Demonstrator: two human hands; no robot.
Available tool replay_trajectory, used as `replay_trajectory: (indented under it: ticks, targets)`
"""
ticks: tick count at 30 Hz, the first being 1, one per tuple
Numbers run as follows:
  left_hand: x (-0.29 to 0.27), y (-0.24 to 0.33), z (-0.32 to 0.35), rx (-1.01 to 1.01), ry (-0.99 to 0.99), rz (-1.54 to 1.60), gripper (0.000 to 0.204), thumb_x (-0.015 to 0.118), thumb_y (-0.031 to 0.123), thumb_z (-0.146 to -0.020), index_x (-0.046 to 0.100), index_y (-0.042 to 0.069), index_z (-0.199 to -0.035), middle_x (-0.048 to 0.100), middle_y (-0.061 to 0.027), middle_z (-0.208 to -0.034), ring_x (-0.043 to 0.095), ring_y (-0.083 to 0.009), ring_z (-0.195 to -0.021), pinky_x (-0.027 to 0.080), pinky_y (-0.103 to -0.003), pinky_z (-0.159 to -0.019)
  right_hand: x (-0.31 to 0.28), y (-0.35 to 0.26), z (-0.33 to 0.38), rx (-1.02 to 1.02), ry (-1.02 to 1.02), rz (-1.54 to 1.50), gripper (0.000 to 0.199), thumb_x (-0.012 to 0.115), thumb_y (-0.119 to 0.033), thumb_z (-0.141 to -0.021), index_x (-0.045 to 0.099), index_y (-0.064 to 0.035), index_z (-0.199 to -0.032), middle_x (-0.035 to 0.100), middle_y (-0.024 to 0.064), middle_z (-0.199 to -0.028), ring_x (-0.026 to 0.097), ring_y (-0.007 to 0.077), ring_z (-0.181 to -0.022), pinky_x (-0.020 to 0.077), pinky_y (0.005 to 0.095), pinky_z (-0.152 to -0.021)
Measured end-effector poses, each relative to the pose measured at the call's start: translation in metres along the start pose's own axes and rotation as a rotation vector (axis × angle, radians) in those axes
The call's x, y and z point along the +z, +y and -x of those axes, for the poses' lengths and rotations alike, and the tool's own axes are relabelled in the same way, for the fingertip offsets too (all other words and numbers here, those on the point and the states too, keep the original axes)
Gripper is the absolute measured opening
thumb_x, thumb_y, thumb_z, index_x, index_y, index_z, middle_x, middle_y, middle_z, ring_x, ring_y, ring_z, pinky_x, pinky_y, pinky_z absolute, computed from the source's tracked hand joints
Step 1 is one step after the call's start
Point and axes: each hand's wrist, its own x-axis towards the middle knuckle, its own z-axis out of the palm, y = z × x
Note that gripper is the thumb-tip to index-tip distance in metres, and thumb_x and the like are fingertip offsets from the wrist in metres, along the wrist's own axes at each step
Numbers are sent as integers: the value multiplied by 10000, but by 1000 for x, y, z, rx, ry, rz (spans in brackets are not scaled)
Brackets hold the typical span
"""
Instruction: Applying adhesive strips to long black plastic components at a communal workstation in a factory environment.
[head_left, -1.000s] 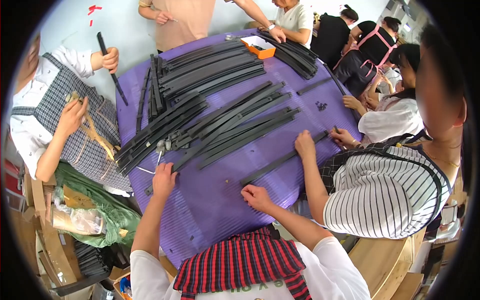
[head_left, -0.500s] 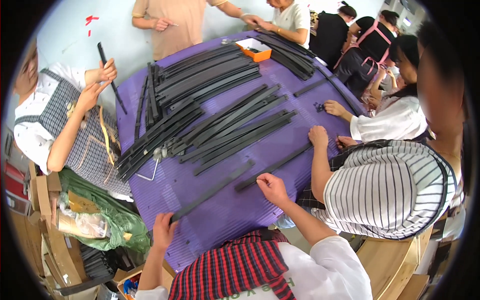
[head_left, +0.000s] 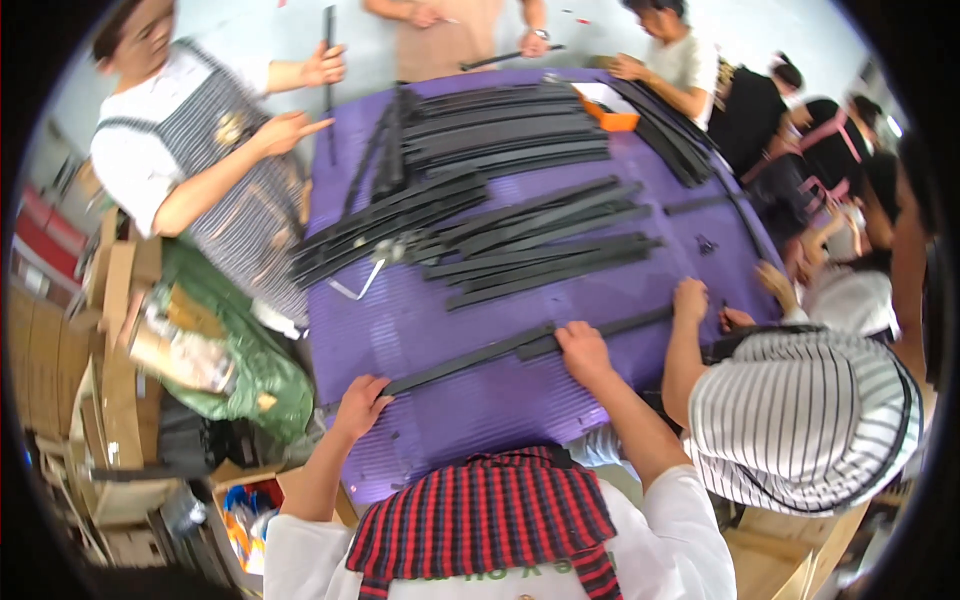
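Observation:
In front of me a long flat black strip (head_left: 460,362) lies slantwise low over the purple table cover (head_left: 480,420). My left hand (head_left: 362,404) is closed on its near left end. At the far end, my right hand (head_left: 583,352) has its fingers closed where this strip meets a second black strip (head_left: 635,322). Which of the two the right fingers grip is partly hidden by the hand. The second strip runs on right, to the hand (head_left: 690,300) of a person in a striped hat.
Beyond my hands lie loose piles of black strips (head_left: 545,270), with a bent metal rod (head_left: 360,285) beside them. An orange-and-white box (head_left: 618,122) stands at the far side. At left, a person holds a strip (head_left: 329,90) upright. Cardboard (head_left: 120,300) and green sacking (head_left: 250,380) crowd the left side.
The view has shifted. The strip's far end has come alongside the second strip, and my right hand is at their meeting place. My left hand still holds the near end.

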Motion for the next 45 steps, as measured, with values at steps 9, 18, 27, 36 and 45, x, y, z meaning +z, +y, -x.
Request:
replay_trajectory:
  ticks: [9, 18, 27, 36, 45]
  targets:
    - [-33, -19, 46, -22, 78, -42, 288, 638, 164, -719, 556, 35, -964, 546, -121, -844, 506, -326, -808, 415, -404, -717, -32, -4, -23, 42, 45, -37, 216, 550, -52, -643, 544, -79, -857, 518, 99, -871, 495, 287, -876, 419, 389, -719]
    - [7, 23, -6, 63, 48, -66, 292, 656, 175, -695, 570, 67, -952, 537, -92, -893, 495, -284, -866, 391, -389, -745, 5, 0, -43, 151, -41, -151, 296, 513, -37, -688, 551, -58, -981, 545, 132, -972, 512, 310, -941, 441, 401, -777]
    - [53, 51, -42, 117, 92, -44, 317, 681, 221, -677, 585, 82, -945, 530, -80, -910, 482, -260, -879, 365, -376, -742, 25, -17, -27, 195, 4, 136, 388, 480, -116, -749, 473, -56, -1132, 482, 97, -1155, 423, 251, -1133, 409, 393, -810]
    - [61, 61, -50, 125, 144, -98, 286, 676, 188, -678, 569, 67, -913, 533, -85, -898, 486, -268, -855, 363, -374, -732, 25, -19, -21, 311, 37, 23, 427, 451, -82, -757, 437, -44, -1183, 443, 104, -1215, 348, 249, -1208, 319, 380, -896]
    - [64, 54, -52, 115, 188, -92, 305, 679, 222, -679, 566, 73, -920, 532, -70, -889, 483, -258, -844, 364, -368, -716, 23, -24, -27, 292, 128, -19, 400, 460, -56, -739, 473, -45, -1139, 476, 109, -1177, 399, 266, -1166, 343, 397, -853]
